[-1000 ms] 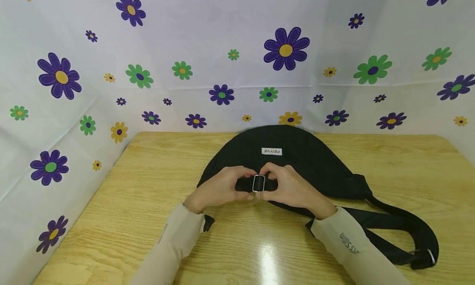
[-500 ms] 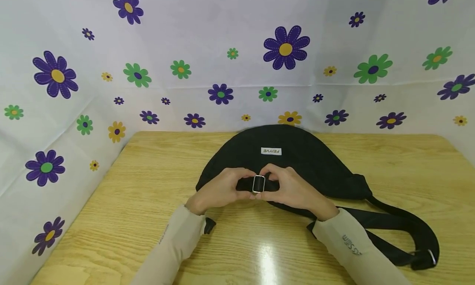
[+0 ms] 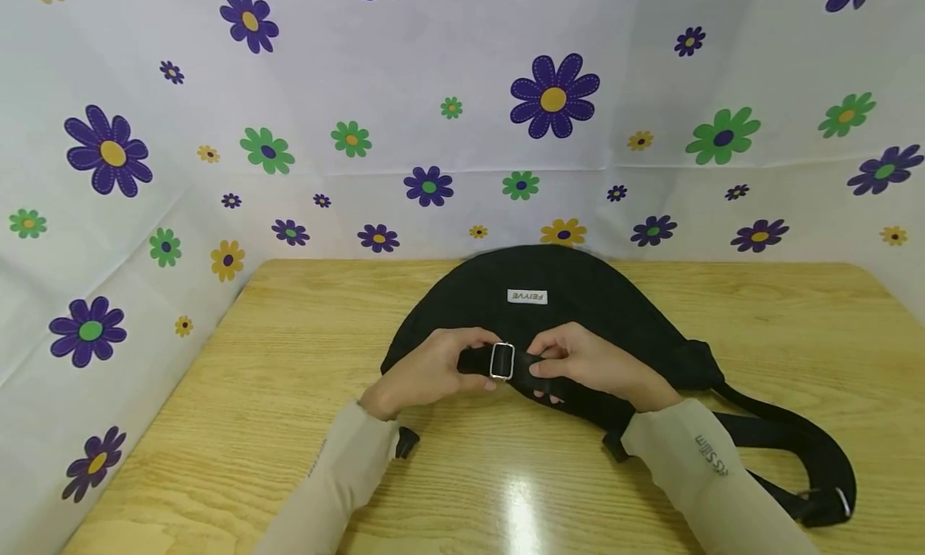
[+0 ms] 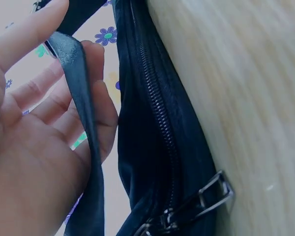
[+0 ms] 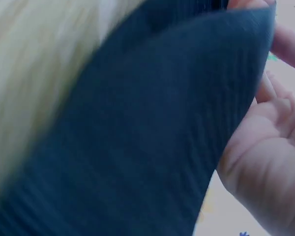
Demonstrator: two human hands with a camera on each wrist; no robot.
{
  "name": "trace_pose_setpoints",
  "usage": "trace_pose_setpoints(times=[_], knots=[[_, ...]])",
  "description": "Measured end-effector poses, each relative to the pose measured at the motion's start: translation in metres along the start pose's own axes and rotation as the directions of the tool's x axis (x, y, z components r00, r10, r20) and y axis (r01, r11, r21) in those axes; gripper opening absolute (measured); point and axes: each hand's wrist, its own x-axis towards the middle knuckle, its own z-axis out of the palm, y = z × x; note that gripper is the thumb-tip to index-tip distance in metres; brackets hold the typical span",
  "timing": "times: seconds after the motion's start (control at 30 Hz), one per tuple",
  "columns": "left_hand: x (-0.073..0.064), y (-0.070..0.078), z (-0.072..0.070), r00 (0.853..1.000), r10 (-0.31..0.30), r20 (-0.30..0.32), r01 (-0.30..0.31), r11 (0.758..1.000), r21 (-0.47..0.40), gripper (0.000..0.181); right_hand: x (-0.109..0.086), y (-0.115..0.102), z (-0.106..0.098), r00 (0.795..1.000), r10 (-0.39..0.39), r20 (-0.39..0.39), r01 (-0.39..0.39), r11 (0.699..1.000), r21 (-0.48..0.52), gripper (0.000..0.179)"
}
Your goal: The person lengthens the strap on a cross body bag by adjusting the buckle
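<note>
- The black bag [image 3: 578, 298] is lying on the worktop [image 3: 289, 338], toward the far middle, with its strap [image 3: 474, 361] being held over its near edge.
- The left hand [image 3: 426, 370] is holding the strap at the left of a metal buckle [image 3: 512, 362], fingers curving narrowly about the edges.
- The right hand [image 3: 596, 366] is pinching the strap just right of the buckle, thumb against fingers.
- Done, apparently: the strap is passing through the buckle, which is sitting between the hands.
- Left, apparently: a loose loop [image 3: 827, 459] is lying at the right with another metal buckle [image 3: 841, 501], no hand touching it.
- The strap work is probably running partway; its final length is impossible to tell.
</note>
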Motion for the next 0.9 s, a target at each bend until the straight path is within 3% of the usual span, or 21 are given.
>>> trace_pose_setpoints(times=[0.37, 0.6, 0.9], knots=[[0.0, 0.0, 0.0, 1.0, -0.013, -0.007, 0.013, 1.0, -0.017, 0.052, 0.001, 0.001, 0.002, 0.997, 0.037, -0.066, -0.03, 0.994, 0.104, 0.013], [-0.001, 0.002, -0.001, 0.999, 0.024, -0.039, -0.025, 0.999, -0.023, 0.051, 0.003, -0.001, 0.007, 0.994, 0.037, -0.104, -0.024, 0.991, 0.131, 0.011], [0.002, 0.002, 0.004, 0.998, 0.055, -0.033, -0.058, 0.992, -0.113, 0.042, 0.008, -0.005, 0.017, 0.992, 0.041, -0.119, -0.014, 0.976, 0.218, 0.013]])
